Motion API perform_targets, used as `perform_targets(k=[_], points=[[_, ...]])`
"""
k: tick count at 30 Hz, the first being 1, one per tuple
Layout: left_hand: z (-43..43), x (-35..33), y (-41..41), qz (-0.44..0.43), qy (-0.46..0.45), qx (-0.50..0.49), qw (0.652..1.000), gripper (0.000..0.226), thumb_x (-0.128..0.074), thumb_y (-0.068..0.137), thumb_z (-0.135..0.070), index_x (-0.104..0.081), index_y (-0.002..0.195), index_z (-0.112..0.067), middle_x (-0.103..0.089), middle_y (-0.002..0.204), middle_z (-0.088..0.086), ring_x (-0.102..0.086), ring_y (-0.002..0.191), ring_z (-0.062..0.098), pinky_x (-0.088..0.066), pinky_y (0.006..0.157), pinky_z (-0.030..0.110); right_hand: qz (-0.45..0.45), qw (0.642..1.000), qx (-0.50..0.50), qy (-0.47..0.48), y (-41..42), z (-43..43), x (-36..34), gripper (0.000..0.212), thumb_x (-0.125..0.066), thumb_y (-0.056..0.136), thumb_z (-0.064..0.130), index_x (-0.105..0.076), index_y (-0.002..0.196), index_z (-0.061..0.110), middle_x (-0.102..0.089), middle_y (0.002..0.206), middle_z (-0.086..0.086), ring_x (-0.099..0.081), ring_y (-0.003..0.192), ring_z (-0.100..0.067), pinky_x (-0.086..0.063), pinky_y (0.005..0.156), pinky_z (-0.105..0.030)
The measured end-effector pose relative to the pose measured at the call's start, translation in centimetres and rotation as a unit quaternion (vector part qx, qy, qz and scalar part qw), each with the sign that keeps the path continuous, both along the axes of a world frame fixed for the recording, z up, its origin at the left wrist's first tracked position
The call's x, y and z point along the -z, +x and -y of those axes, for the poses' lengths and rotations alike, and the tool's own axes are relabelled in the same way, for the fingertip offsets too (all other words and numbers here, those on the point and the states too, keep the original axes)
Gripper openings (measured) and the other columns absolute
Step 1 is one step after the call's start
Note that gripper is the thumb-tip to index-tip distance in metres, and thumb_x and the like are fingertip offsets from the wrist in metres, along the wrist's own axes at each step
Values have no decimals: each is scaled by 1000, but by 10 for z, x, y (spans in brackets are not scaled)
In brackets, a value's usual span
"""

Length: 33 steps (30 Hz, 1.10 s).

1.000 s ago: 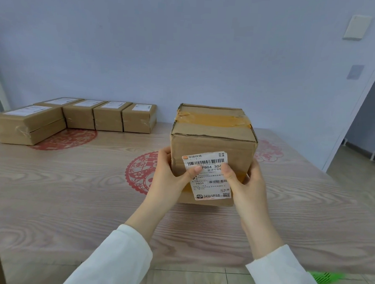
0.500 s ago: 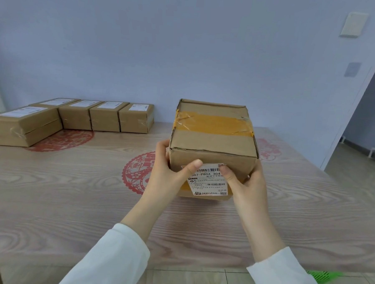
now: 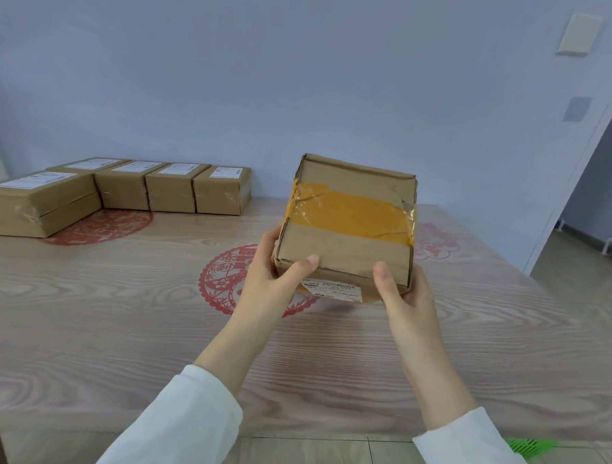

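A brown cardboard box [image 3: 346, 241] with a band of yellow-brown tape across it is held in the air above the wooden table [image 3: 115, 328]. My left hand [image 3: 269, 286] grips its lower left corner, thumb on the face turned toward me. My right hand [image 3: 400, 300] grips the lower right corner, thumb on the same face. A white shipping label [image 3: 333, 290] shows only as a thin strip on the underside, between my thumbs. My other fingers are hidden behind the box.
Several taped cardboard boxes [image 3: 172, 189] with white labels stand in a row at the table's back left, the largest box [image 3: 40, 203] at the far left. Red paper-cut decals [image 3: 224, 280] mark the tabletop. A doorway opens at the right; tiled floor lies below the table's near edge.
Both hands have lifted the box and tipped its top toward me. The taped face now faces me, and the label has swung down to the underside.
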State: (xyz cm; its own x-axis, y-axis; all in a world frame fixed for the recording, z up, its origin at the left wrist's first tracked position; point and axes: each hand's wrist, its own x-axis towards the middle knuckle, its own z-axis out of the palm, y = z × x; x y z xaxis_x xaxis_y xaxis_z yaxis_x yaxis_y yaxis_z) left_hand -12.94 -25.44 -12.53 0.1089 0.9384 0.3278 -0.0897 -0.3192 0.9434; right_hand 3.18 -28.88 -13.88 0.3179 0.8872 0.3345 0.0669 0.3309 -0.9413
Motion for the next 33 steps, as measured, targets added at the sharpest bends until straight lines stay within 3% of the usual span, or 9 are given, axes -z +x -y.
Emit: perform_targets(k=[4,7,11,15,17,20,24,29,33], points=[[-1,-2,-1,-6,-7,-9,1000,42,-65,86,-17,-43,121,-27,-61,107,-7,-63,80,-9,-48,66,6,5,1000,-6,-4,3,-1,2,30,-64,80,39,-56,108,31,-65,103,17,-61,90,11,-47,75,-11],[-3,1,-2,-16,-26,-20,999,39,-67,86,-16,-41,113,-27,-58,104,-8,-60,79,-9,-48,66,7,4,1000,-22,-9,5,-2,0,38,-67,84,26,-51,118,24,-63,108,14,-61,93,8,-47,76,-12],[-2,6,-2,-23,-27,-23,999,52,-70,83,-14,-36,119,-31,-56,107,-13,-61,82,-12,-49,67,7,13,1000,-3,-11,7,-1,0,52,-64,72,46,-51,118,24,-62,108,14,-60,97,5,-46,80,-17],[1,5,-1,-25,-20,-26,999,78,-73,74,-32,-30,139,-30,-52,119,-15,-56,98,-7,-50,66,8,52,999,8,-9,8,0,5,28,-65,85,29,-52,109,26,-63,106,11,-60,95,2,-46,80,-17],[0,5,-2,-48,-17,-28,998,83,-70,65,-42,-36,139,-26,-56,119,-15,-56,105,0,-53,80,17,68,998,12,-5,8,-1,6,32,-67,84,25,-51,112,23,-62,107,10,-59,99,0,-47,81,-17],[2,8,-4,-66,-25,-14,997,82,-71,63,-43,-38,136,-23,-58,120,-10,-58,107,6,-53,91,35,61,998,24,3,8,0,6,36,-69,81,29,-53,113,22,-63,104,13,-59,97,3,-48,80,-17],[3,9,-2,-62,-30,-15,998,80,-71,60,-46,-38,129,-24,-56,118,-9,-57,104,3,-51,86,25,76,996,49,12,8,-1,6,19,-68,84,27,-55,98,29,-65,95,14,-60,85,9,-46,74,-12],[1,13,-3,-51,-18,-31,998,44,-72,72,-34,-41,104,-32,-58,105,-10,-58,96,2,-49,80,21,59,998,24,15,7,2,10,23,-68,83,24,-56,102,25,-65,95,14,-60,81,13,-47,70,-7],[3,14,-3,-66,-5,-28,997,61,-70,62,-41,-41,113,-26,-58,109,-8,-58,97,2,-52,82,23,76,996,53,12,8,-1,10,11,-65,84,33,-56,91,32,-65,93,9,-61,86,-1,-47,74,-17]])
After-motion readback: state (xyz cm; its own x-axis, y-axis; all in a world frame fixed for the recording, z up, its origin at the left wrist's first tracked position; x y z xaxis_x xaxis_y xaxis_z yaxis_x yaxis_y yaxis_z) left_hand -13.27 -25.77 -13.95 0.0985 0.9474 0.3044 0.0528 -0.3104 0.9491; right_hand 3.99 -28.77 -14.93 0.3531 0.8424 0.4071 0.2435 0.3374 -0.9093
